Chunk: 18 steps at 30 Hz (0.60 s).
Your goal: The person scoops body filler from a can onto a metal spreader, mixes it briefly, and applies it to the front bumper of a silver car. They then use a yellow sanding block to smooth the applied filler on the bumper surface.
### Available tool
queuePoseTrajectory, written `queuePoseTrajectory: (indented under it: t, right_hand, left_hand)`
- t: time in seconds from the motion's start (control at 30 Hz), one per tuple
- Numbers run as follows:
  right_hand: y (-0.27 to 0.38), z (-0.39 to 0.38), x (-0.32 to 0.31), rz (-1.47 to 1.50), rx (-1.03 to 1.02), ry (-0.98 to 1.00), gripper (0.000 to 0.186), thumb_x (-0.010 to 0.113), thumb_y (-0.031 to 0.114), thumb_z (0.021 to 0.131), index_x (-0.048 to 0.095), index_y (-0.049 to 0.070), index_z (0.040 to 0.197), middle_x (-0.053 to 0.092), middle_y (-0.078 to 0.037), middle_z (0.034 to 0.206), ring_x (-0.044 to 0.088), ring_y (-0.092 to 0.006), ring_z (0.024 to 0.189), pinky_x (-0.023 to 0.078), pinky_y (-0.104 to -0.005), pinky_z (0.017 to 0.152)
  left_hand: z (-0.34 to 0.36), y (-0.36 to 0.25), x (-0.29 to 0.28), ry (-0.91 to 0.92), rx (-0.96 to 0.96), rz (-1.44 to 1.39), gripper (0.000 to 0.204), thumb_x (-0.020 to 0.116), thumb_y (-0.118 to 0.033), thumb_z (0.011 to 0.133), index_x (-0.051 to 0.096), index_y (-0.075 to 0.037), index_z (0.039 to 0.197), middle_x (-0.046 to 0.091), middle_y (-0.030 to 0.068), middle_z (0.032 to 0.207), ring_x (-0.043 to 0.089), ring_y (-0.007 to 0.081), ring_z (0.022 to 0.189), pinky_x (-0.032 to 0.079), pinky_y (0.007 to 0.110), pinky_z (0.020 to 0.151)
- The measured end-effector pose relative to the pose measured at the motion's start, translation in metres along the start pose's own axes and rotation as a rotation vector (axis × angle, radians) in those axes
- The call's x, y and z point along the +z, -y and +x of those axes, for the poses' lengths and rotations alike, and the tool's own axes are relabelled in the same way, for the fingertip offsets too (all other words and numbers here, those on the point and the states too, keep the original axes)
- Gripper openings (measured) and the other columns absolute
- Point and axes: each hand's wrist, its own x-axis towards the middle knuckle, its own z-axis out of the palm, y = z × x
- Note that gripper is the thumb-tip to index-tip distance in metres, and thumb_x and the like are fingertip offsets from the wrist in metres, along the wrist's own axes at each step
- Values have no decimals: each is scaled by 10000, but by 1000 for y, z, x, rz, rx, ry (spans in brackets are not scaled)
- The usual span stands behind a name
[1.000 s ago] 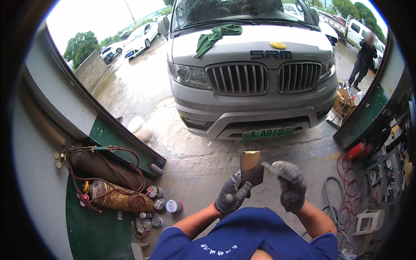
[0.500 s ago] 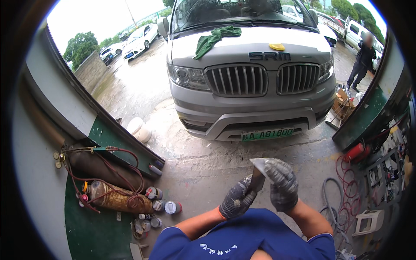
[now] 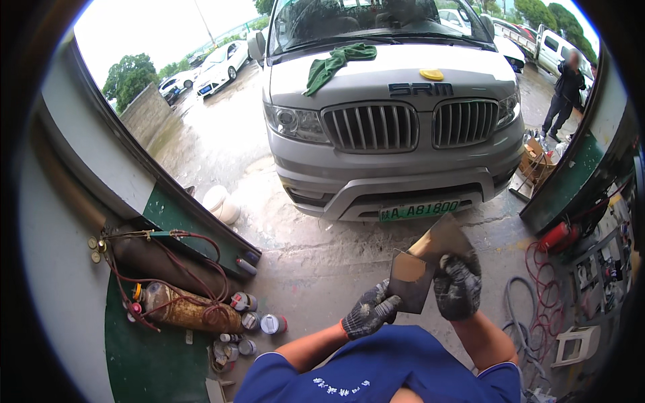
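Note:
My left hand (image 3: 368, 310), in a dark grey knitted glove with pale smears, is closed on the lower left edge of a dark, flat, square-cornered scraper plate (image 3: 416, 299). A tan patch of paste (image 3: 408, 269) lies on the upper part of that plate. My right hand (image 3: 458, 285), gloved alike, grips a second thin flat scraper (image 3: 449, 235), which is tilted and has a tan sheen on its face. The lower left edge of this scraper meets or overlaps the top of the plate; whether they touch, I cannot tell. Both are held over the concrete floor.
A white and grey van (image 3: 403, 161) stands ahead, with a green cloth (image 3: 336, 66) and a yellow disc (image 3: 431, 74) on its hood. Gas cylinders (image 3: 181, 305) and several cans (image 3: 270, 324) are at the left. Hoses (image 3: 537, 302) lie right. A person (image 3: 564, 94) stands outside.
Both scrapers have turned from steeply angled to showing their broad faces. My right hand has moved slightly right and down. The tan paste has come into sight.

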Motion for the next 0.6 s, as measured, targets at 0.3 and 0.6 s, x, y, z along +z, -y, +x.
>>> queuePoseTrajectory:
  t: [0.3,0.6]
  right_hand:
    - [-1,3,8,-1361,-847,388,398,634,-17,770,671,43,1162,634,-138,1194,613,-363,1087,495,-458,979]
    - [-28,-14,-26,-1007,-695,593,410,587,-18,846,616,61,1248,616,-157,1251,610,-338,1124,502,-436,970]
  left_hand:
    - [1,-3,3,-206,236,332,272,557,-91,953,572,-50,1221,603,72,806,575,184,685,485,330,646]
    - [12,63,-45,-106,548,250,286,588,-227,974,628,35,1081,667,78,963,636,171,802,506,278,681]
